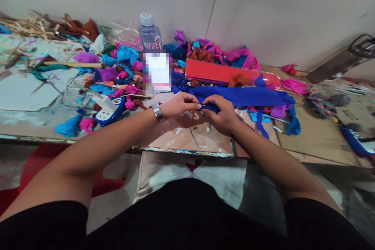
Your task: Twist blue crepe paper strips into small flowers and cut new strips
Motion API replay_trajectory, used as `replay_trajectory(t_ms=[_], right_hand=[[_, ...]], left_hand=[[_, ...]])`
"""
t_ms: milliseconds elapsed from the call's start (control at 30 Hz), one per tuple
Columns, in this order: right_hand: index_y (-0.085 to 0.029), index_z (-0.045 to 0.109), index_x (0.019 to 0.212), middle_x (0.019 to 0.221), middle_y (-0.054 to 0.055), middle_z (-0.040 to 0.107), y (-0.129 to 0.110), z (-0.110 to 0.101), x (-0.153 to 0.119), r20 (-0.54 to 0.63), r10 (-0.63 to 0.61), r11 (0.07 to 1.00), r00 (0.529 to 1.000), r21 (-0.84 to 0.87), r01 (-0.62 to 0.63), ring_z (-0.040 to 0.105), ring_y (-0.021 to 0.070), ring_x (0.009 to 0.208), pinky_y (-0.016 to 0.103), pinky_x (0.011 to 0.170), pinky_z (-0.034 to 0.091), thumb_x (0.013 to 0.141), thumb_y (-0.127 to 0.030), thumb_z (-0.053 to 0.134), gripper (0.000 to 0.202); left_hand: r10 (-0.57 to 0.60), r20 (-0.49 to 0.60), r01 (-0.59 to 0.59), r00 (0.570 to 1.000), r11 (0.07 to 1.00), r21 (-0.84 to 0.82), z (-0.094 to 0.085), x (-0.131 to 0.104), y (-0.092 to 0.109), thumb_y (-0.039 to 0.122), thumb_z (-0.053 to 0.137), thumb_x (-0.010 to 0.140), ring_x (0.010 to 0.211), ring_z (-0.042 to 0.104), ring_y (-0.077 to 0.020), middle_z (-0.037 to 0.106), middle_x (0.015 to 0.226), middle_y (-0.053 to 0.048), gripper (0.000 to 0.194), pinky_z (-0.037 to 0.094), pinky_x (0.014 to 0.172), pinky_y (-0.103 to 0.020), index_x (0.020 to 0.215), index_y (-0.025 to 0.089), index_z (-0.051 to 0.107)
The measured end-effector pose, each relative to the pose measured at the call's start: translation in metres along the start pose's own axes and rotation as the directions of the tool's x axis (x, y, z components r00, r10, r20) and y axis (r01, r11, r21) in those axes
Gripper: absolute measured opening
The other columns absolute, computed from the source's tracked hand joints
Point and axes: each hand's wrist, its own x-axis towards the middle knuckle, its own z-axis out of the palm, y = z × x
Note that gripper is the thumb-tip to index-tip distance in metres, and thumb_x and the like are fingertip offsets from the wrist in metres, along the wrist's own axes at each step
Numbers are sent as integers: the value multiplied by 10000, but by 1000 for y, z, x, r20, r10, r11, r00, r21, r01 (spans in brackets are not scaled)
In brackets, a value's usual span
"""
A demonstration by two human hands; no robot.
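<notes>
Both hands meet over the table's front middle at a small piece of dark blue material (211, 106). My left hand (182, 104), with a metal watch on the wrist, pinches its left end between thumb and fingertips. My right hand (221, 112) has its fingers curled round the right part, thumb and forefinger together. The fingers partly hide the piece. Just behind my right hand lies a long flat strip of blue material (249, 97), with a loose blue ribbon (260, 123) hanging from it.
Many crumpled pink, blue, purple and brown pieces cover the back. A bottle (150, 35) stands behind a blurred-out phone (158, 71). A red packet (228, 73) lies behind the strip. Left are a power strip (109, 112) and scissors (43, 72); right, a cardboard sheet (316, 144).
</notes>
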Motion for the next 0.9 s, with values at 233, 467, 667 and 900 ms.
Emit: replay_trajectory(t_ms=[233,467,667,900], right_hand=[[-262,690,1312,1224,109,710,0,1,0,119,-104,993,987,67,97,675,264,1152,455,1019,552,1030,-314,631,293],[-259,712,1230,1148,84,758,1,3,0,28,-84,996,996,33,83,708,266,1088,432,963,554,989,-306,706,245],[-255,734,1006,974,31,794,2,-2,1,-82,-95,995,992,-35,93,730,232,938,406,906,526,977,-325,745,77],[-248,731,991,956,41,788,2,-6,3,-67,-95,995,993,-44,92,722,236,920,409,875,512,994,-366,722,118]], left_hand=[[-37,77,40,996,998,-43,3,-1,-1,506,817,830,696,675,-119,748,807,-49,396,506,661,-231,880,121,736],[-49,5,49,999,998,-30,5,-1,1,542,876,756,668,663,-118,748,786,-41,466,499,641,-234,882,115,739],[-15,-32,14,999,999,-33,-1,0,2,511,868,769,687,658,-116,754,783,-50,424,493,677,-245,880,114,768],[-6,-17,5,1000,999,-39,-3,0,6,523,886,750,683,654,-114,758,776,-47,431,485,666,-243,847,122,760]])
